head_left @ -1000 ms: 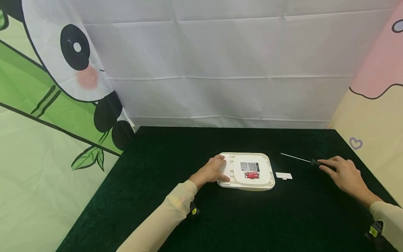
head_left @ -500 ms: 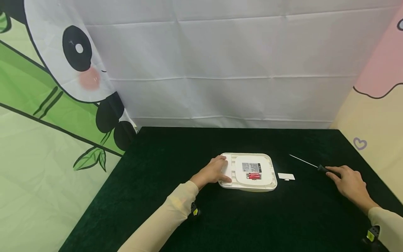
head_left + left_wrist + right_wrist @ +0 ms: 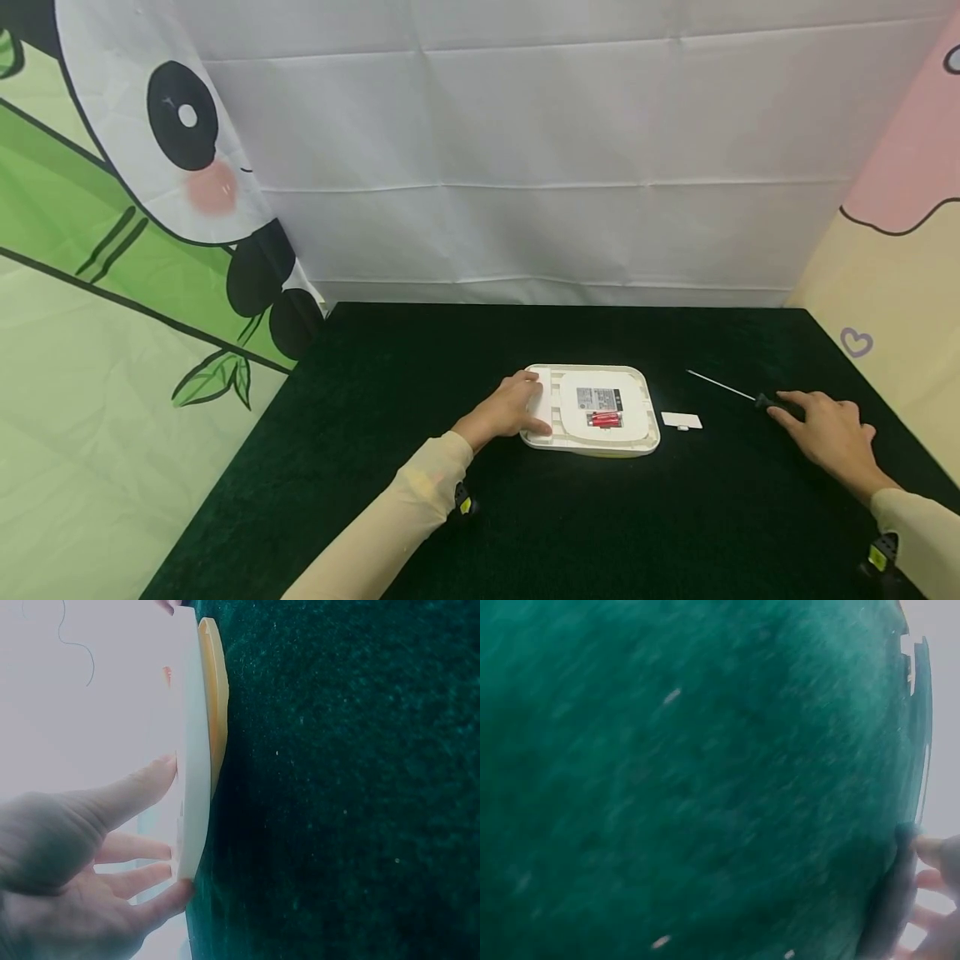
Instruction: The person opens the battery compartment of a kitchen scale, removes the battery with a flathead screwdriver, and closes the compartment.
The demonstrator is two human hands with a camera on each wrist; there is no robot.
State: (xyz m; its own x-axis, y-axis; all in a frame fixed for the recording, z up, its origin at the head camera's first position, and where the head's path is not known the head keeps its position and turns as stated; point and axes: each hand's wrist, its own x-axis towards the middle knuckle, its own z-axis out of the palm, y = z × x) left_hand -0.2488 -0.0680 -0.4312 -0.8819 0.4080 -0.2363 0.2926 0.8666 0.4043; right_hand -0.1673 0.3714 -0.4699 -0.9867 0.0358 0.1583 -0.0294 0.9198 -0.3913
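Note:
A white, rounded device, which looks like a kitchen scale (image 3: 642, 392) turned face down, lies on the dark green cloth. Two red batteries (image 3: 604, 419) sit in its uncovered compartment. My left hand (image 3: 506, 407) rests across its left end, nearly straight fingers and thumb spread over a white strip. In the left wrist view the fingertips touch the scale's rim (image 3: 196, 735), and a yellowish part shows beneath. My right hand (image 3: 831, 435) holds a screwdriver (image 3: 723, 387) by its dark handle, low at the cloth, the thin shaft pointing away to the left.
A small white battery cover (image 3: 682, 421) with a tab lies on the cloth just right of the scale. The green-covered table (image 3: 570, 525) ends at a white curtain (image 3: 540, 233) behind. Printed cloths hang at both sides.
First my right hand moved toward me and slightly right with the screwdriver; since then it has shifted only a little. My left hand has stayed on the scale. The head view turned slightly.

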